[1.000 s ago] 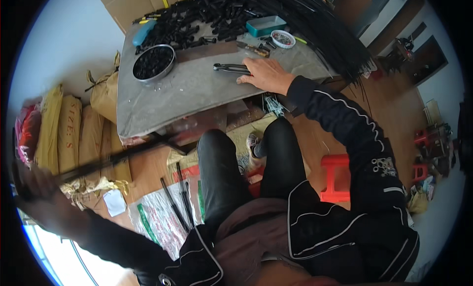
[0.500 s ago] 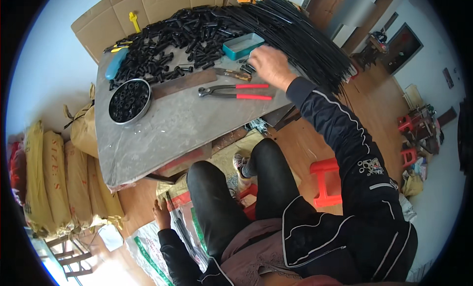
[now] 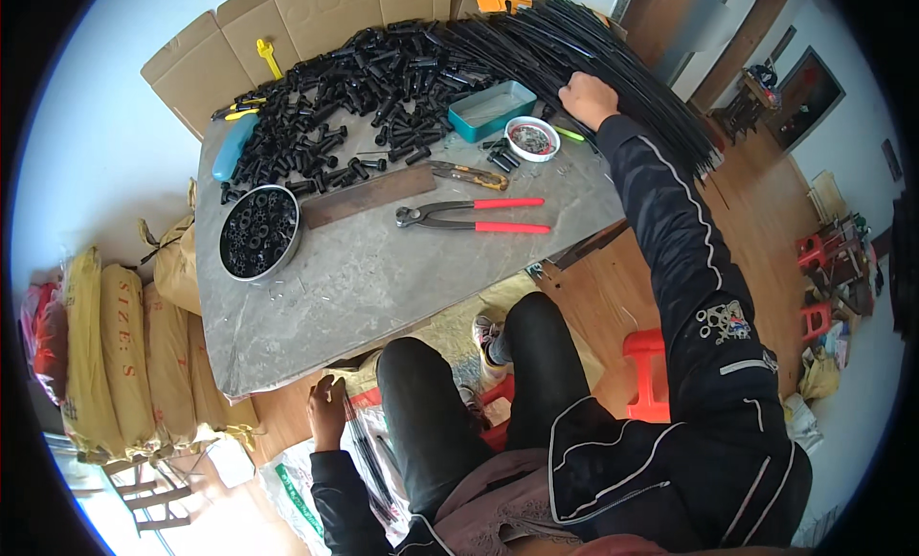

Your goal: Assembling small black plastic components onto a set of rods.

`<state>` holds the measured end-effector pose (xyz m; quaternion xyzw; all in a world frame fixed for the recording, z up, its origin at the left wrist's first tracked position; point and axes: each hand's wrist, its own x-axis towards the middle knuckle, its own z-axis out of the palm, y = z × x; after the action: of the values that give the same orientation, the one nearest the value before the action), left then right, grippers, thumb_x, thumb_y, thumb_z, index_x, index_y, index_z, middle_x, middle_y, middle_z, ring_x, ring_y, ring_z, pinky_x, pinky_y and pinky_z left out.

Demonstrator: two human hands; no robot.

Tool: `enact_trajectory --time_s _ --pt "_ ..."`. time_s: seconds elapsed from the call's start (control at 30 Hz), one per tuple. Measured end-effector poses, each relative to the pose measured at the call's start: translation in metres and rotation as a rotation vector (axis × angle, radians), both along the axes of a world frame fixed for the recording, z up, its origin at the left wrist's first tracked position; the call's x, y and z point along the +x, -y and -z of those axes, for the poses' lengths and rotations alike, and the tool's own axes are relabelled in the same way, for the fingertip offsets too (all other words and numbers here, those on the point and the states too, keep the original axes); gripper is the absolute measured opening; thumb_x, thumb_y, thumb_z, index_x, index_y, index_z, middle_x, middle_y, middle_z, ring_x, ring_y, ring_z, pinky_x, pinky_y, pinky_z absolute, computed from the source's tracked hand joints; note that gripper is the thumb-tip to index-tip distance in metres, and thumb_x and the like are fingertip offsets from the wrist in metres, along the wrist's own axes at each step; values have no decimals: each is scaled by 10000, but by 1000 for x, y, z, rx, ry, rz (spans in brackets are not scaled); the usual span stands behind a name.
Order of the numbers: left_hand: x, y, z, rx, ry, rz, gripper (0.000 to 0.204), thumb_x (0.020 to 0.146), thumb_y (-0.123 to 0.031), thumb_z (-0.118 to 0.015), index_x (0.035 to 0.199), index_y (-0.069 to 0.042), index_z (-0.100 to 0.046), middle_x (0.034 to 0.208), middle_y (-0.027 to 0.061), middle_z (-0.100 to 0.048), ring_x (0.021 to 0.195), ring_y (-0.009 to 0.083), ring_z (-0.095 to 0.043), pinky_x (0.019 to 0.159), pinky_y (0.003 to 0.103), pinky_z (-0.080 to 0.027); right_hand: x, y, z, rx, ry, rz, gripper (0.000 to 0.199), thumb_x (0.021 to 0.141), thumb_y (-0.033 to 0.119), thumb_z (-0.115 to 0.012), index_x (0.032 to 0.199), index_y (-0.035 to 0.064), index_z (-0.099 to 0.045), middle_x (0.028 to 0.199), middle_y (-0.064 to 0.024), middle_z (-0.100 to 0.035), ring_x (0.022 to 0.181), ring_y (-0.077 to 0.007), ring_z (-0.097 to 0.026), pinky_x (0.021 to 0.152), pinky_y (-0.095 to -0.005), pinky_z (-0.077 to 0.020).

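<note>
My right hand is closed at the near left edge of a large pile of long thin black rods. Its curled fingers hide whatever they grip. Close to it are a white dish of small metal bits, a bright green piece and a teal open box. Down beside my left knee hangs my left hand, its fingers loosely bent and apart, with nothing visible in them. Several thin black rods lie right next to it on plastic sheeting.
Black bolt-like parts heap across the back of the grey table. Nearer lie red-handled pincers, yellow-handled pliers, a flat brown bar and a metal bowl of black rings. A red stool stands at right; yellow sacks at left.
My right hand has moved right and away, from over the white dish to the rod pile, and its fingers have closed. The dish is now uncovered. My left hand stays low; the view has shifted slightly.
</note>
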<state>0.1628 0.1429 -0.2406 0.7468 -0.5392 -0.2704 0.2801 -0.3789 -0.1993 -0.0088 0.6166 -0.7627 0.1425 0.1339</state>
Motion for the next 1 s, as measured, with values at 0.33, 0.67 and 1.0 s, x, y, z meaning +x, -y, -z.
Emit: enact_trajectory --time_s 0.33,0.67,1.0 --pt "-36 16 -57 -80 23 183 208 883 -214 -596 1000 -57 -664 906 196 -672 830 331 -658 713 396 -515 -20 -5 -27 121 241 -119 296 816 222 -569 870 -60 -640 822 -245 -638 721 -361 -628 657 -441 -490" --pt "-40 -9 -80 -42 95 168 320 868 -259 -615 1079 -24 -667 950 208 -677 819 321 -673 715 400 -521 -1 -21 -72 -65 -126 -152 260 866 193 -542 898 -39 -656 846 -232 -679 836 -373 -669 722 -432 -528" --pt "-45 -16 -94 50 32 182 378 869 -303 -611 1071 12 -666 1028 215 -676 938 327 -672 816 382 -520 -32 -16 -108 216 698 -243 363 894 292 -593 682 -2 -568 536 -52 -499 400 -166 -420 370 -341 -295"
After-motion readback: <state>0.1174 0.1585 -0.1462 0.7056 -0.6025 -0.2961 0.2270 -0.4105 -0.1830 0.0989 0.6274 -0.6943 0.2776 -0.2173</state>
